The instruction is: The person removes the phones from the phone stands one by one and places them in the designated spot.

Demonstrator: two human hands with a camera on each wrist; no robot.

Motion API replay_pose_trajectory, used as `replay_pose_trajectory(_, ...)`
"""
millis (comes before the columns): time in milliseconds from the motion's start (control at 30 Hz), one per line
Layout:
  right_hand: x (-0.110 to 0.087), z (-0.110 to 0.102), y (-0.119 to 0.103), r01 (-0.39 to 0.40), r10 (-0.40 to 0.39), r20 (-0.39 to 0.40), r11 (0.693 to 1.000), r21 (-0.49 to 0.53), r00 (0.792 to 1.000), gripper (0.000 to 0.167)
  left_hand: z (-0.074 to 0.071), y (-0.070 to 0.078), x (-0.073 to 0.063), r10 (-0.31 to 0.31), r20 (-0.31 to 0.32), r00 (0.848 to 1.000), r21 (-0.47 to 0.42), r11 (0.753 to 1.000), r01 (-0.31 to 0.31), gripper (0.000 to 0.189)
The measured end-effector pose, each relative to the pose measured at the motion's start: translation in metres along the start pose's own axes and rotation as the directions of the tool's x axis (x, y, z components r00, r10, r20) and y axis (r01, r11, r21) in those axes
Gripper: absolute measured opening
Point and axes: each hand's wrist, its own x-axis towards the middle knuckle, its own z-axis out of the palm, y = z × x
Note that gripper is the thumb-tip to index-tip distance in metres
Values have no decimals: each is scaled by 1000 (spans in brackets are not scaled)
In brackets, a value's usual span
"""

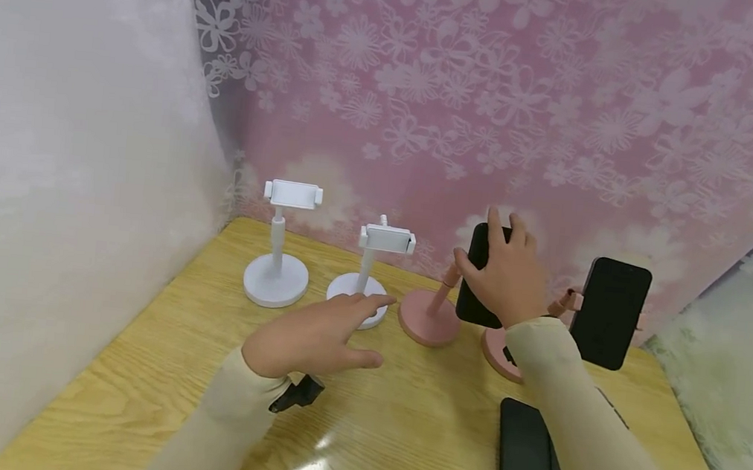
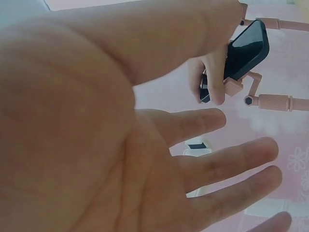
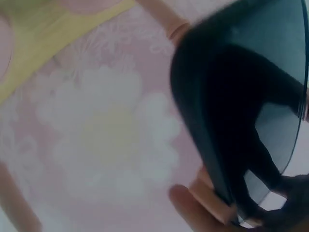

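PHONE AT THE PINK STAND: HELD BY HAND, CLAMP HOLD NOT CONFIRMED

The right hand (image 1: pixel 510 276) grips a black phone (image 1: pixel 476 303), thumb at one long edge and fingers over the face and opposite side; the phone is upright, slightly tilted, at the head of the left pink stand (image 1: pixel 421 322); the left wrist view shows its pink clamp (image 2: pixel 233 87) against the phone, but whether both clamp ends bear on the edges is hidden. The left hand (image 1: pixel 317 334) holds nothing; its fingers are straight and spread, thumb well apart, in front of the nearer white stand (image 1: pixel 345 284).

Principal risk, in my judgement: a drop onto the table (image 1: pixel 393 430), should the fingers let go while the clamp has only one edge; a second cause would be a push off centre, which could swing the jointed head or tip the round base, since no hand steadies it. The right pink stand (image 1: pixel 493 348) carries another phone (image 1: pixel 612 311), near the right forearm; a careless withdrawal could knock it; a falling phone might also strike the flat phone (image 1: pixel 526 457) beside the right sleeve (image 1: pixel 584 402); the left hand, apart from the pink stand, may be slow to catch anything.
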Motion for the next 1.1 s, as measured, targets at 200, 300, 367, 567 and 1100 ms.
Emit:
replay_pose_trajectory(200, 4, 13, 5, -33, 49, -117, 990, 137, 992, 60, 2, 0, 3, 8, 15, 1000, 16, 1000, -8, 74)
replay_pose_trajectory(300, 5, 18, 7, -23, 52, -169, 985, 171, 984, 55, 3, 0, 5, 37, 2, 999, 40, 999, -37, 65)
replay_pose_trajectory(367, 5, 22, 9, -17, 53, -199, 984, 180, 978, 54, 3, -1, 6, 74, -19, 997, 55, 996, -73, 59)
replay_pose_trajectory(567, 7, 28, 9, 8, 45, -261, 980, 200, 964, 51, 2, -1, 6, 149, -66, 987, 85, 986, -143, 47)
replay_pose_trajectory(1100, 5, 30, 9, 2, 55, -263, 977, 213, 963, 50, -1, 3, 3, 144, -58, 988, 76, 987, -140, 41)
